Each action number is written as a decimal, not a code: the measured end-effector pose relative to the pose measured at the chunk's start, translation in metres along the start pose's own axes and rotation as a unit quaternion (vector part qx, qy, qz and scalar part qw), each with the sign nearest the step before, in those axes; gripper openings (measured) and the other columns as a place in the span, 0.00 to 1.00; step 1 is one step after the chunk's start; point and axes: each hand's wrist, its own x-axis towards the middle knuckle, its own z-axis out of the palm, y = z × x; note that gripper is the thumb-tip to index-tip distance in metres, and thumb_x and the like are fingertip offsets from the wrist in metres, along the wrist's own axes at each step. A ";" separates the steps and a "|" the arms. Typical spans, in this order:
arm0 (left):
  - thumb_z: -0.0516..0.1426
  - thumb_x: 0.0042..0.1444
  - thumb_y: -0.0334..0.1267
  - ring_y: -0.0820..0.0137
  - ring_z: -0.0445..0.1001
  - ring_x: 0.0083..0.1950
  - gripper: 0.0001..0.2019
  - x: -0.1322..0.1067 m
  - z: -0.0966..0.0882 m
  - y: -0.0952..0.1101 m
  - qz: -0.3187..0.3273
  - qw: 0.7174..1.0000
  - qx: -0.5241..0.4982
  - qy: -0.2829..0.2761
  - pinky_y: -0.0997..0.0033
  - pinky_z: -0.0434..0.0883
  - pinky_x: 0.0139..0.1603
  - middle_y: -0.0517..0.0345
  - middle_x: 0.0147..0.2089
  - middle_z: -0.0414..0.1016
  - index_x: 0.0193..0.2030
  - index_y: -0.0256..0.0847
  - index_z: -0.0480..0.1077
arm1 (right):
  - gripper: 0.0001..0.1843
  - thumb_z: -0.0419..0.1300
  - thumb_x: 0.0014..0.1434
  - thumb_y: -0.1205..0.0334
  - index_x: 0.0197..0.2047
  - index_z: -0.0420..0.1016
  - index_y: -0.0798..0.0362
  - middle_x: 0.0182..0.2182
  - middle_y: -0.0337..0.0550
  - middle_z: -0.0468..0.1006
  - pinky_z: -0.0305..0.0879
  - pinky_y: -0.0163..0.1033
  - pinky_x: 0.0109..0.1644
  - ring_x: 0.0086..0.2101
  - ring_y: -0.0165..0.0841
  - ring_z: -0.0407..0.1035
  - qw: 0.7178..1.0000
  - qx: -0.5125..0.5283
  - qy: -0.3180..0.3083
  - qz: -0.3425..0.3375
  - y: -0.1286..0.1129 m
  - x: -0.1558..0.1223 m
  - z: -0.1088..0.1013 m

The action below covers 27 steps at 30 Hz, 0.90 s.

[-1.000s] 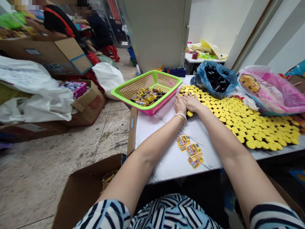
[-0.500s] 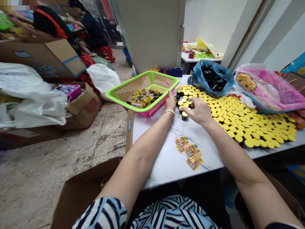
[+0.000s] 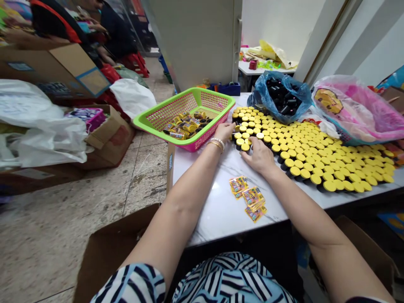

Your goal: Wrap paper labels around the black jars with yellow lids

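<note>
Many small black pots with yellow lids (image 3: 315, 155) stand packed together on a white marble-look table (image 3: 217, 210). My left hand (image 3: 224, 131), with a bead bracelet at the wrist, lies with fingers stretched against the left side of the group, beside a green and pink basket (image 3: 151, 124). My right hand (image 3: 259, 156) rests at the near left corner of the group, its fingers spread against a few pots there (image 3: 244, 147). Neither hand lifts anything. Labelled yellow pots (image 3: 184, 126) lie in the basket. A small pile of colourful stickers (image 3: 249, 198) lies on the table near me.
A blue bag of black pots (image 3: 277, 99) and a pink plastic bag (image 3: 350, 113) sit behind the pots. An open cardboard box (image 3: 110, 248) stands at my left knee. Boxes (image 3: 110, 134) and white bags (image 3: 41, 126) crowd the floor on the left. Other people (image 3: 53, 21) sit far back.
Both hands have slid along the left edge of the pots; the right hand moved nearer to me, around the corner pots. The view has shifted slightly to the right.
</note>
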 end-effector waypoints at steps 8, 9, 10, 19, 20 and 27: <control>0.58 0.61 0.63 0.60 0.78 0.39 0.27 -0.031 -0.014 0.017 0.032 0.988 0.126 -0.080 0.67 0.73 0.42 0.52 0.27 0.76 0.28 0.38 0.77 | 0.46 0.64 0.60 0.40 0.72 0.56 0.57 0.55 0.64 0.81 0.74 0.55 0.51 0.51 0.58 0.78 0.998 -0.020 -0.026 0.045 -0.001 -0.004 -0.004; 0.56 0.62 0.63 0.59 0.79 0.40 0.28 -0.038 -0.009 0.019 0.046 0.985 0.146 -0.082 0.66 0.73 0.43 0.52 0.28 0.78 0.28 0.39 0.77 | 0.48 0.64 0.59 0.39 0.72 0.55 0.57 0.56 0.65 0.80 0.73 0.56 0.52 0.51 0.59 0.78 0.998 -0.027 -0.030 0.048 -0.002 -0.005 -0.006; 0.54 0.63 0.63 0.58 0.79 0.42 0.28 -0.044 -0.002 0.022 0.061 0.982 0.161 -0.083 0.66 0.73 0.45 0.50 0.30 0.79 0.29 0.39 0.77 | 0.49 0.64 0.59 0.38 0.73 0.55 0.57 0.56 0.66 0.80 0.73 0.56 0.51 0.52 0.60 0.78 0.997 -0.037 -0.036 0.049 -0.003 -0.006 -0.009; 0.45 0.70 0.60 0.56 0.81 0.47 0.33 -0.061 0.007 0.037 0.093 0.952 0.262 -0.127 0.65 0.72 0.52 0.43 0.37 0.82 0.34 0.36 0.80 | 0.47 0.69 0.55 0.34 0.71 0.62 0.45 0.54 0.58 0.73 0.69 0.50 0.43 0.44 0.52 0.78 0.985 -0.163 -0.039 0.045 -0.007 -0.020 -0.039; 0.46 0.71 0.57 0.57 0.81 0.46 0.30 -0.055 -0.001 0.036 0.096 0.950 0.279 -0.105 0.65 0.72 0.52 0.43 0.39 0.83 0.37 0.36 0.81 | 0.48 0.70 0.55 0.36 0.72 0.61 0.46 0.55 0.58 0.72 0.69 0.49 0.43 0.45 0.52 0.77 0.985 -0.169 -0.027 0.035 -0.009 -0.022 -0.040; 0.58 0.60 0.30 0.56 0.76 0.61 0.28 -0.015 -0.013 0.022 0.143 0.931 0.334 -0.038 0.61 0.69 0.65 0.40 0.61 0.77 0.68 0.39 0.72 | 0.37 0.67 0.61 0.42 0.69 0.69 0.47 0.50 0.54 0.74 0.69 0.47 0.46 0.46 0.47 0.72 0.986 -0.105 0.066 -0.109 -0.020 -0.030 -0.039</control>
